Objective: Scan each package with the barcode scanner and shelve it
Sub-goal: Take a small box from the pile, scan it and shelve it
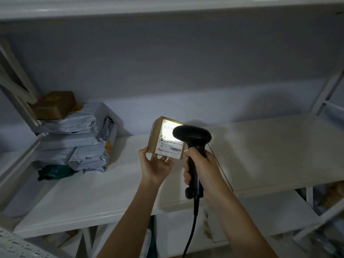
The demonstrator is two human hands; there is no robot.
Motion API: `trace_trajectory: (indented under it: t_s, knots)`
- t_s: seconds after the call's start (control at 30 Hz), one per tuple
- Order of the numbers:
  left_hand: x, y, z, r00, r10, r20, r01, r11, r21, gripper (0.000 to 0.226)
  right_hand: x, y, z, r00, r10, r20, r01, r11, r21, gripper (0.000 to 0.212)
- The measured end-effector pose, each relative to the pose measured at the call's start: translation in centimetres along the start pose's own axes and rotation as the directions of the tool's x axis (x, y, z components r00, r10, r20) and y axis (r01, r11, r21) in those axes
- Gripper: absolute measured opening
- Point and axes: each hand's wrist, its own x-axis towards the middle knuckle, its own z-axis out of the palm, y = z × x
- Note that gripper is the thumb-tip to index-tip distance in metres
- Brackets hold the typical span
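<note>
A small brown cardboard package with a white shipping label is held up above the white shelf. My left hand grips it from below, thumb on its left edge, fingers under the label. My right hand grips the handle of a black corded barcode scanner. The scanner's head points at the label from the right, and its white light falls on the label's upper part. The printed barcode near the label's bottom edge is visible.
A stack of grey poly mailer bags lies at the shelf's left end, with a brown box on top and a green bag beneath. The scanner cable hangs down past the shelf edge. Lower shelves hold more parcels.
</note>
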Motion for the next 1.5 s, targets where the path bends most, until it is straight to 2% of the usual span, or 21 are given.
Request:
trace_trajectory:
  t_s: [0.27, 0.43, 0.57, 0.7, 0.87, 0.97, 1.13, 1.3, 1.43, 1.5]
  knots:
    - [0.3, 1.4, -0.9, 1.000, -0.017, 0.012, 0.018, 0.997, -0.072, 0.039, 0.3, 0.3, 2.2, 1.000, 0.013, -0.007, -0.013, 0.999, 0.049, 0.038]
    - [0.3, 2.4, -1.1, 0.999, -0.034, -0.017, 0.032, 0.994, -0.109, 0.040, 0.7, 0.6, 2.9, 1.000, 0.011, -0.004, -0.011, 0.999, 0.036, 0.018]
    - [-0.1, 3.3, -1.3, 0.997, -0.060, -0.047, 0.053, 0.988, -0.143, 0.046, 2.7, 1.4, 2.3, 0.991, -0.047, -0.122, 0.036, 0.995, -0.094, 0.011]
    - [-0.8, 4.1, -2.4, 0.994, -0.078, -0.081, 0.058, 0.974, -0.219, 0.050, 7.3, 3.0, 1.0, 0.966, 0.035, -0.258, -0.081, 0.982, -0.171, 0.026]
    - [-1.6, 5.1, -4.7, 0.984, -0.095, -0.152, 0.050, 0.958, -0.281, 0.049, 13.5, 7.0, 0.5, 0.948, 0.114, -0.297, -0.212, 0.921, -0.326, 0.042]
    - [-2.1, 5.9, -6.2, 0.976, -0.119, -0.181, 0.066, 0.959, -0.276, 0.050, 15.9, 9.5, 0.9, 0.946, 0.151, -0.287, -0.267, 0.865, -0.426, 0.037]
    - [-2.7, 6.8, -8.0, 0.959, -0.196, -0.205, 0.157, 0.968, -0.195, 0.061, 18.1, 12.5, 1.8, 0.922, 0.227, -0.313, -0.358, 0.804, -0.474, 0.026]
    - [-3.0, 6.6, -9.2, 0.951, -0.234, -0.203, 0.200, 0.964, -0.174, 0.067, 18.8, 13.9, 1.7, 0.931, 0.201, -0.304, -0.344, 0.760, -0.551, 0.024]
    - [-2.9, 6.4, -9.3, 0.956, -0.241, -0.166, 0.208, 0.959, -0.194, 0.070, 19.1, 14.1, 1.8, 0.937, 0.170, -0.307, -0.333, 0.703, -0.628, 0.039]
    - [-2.8, 6.2, -9.2, 0.958, -0.245, -0.149, 0.211, 0.954, -0.213, 0.066, 18.9, 14.0, 1.9, 0.933, 0.154, -0.327, -0.347, 0.628, -0.697, 0.043]
